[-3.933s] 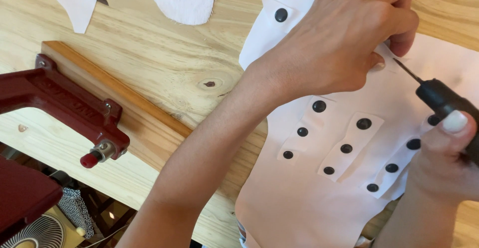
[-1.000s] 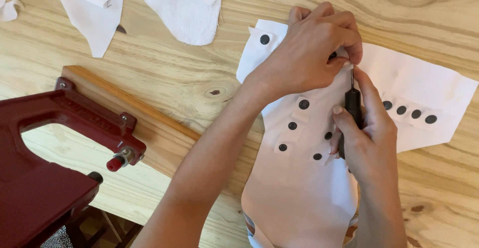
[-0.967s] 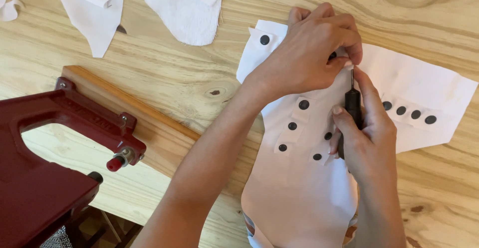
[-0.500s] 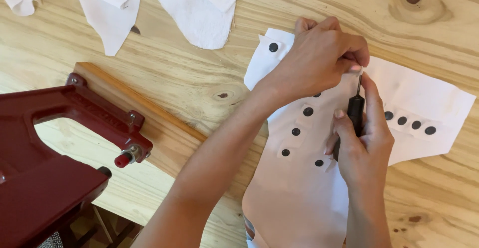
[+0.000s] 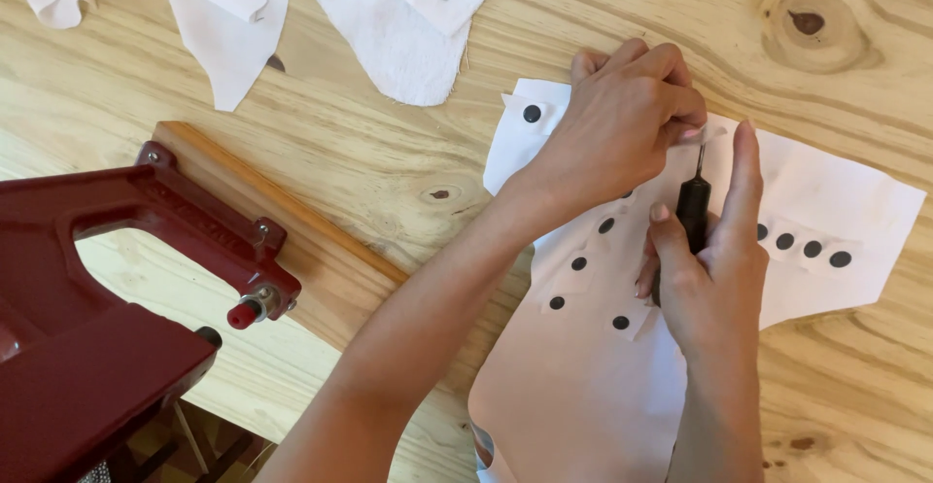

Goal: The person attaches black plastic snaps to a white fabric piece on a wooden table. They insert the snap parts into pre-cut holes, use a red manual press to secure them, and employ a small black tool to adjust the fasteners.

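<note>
Right grip (image 5: 714, 269): clamped on black-handled awl (image 5: 692, 213)
Left grip (image 5: 622, 119): pinching white fabric (image 5: 583, 386)
Nearby: red press (image 5: 117, 289), wooden tabletop (image 5: 369, 167)

The left hand (image 5: 622, 114) hides the awl (image 5: 693, 206) tip; the red press (image 5: 107, 327) is cut off.

Left hand (image 5: 622, 114) pressing white fabric (image 5: 583, 386); right hand (image 5: 714, 269) gripping black-handled awl (image 5: 692, 206); dark red press (image 5: 107, 279) beside
</note>
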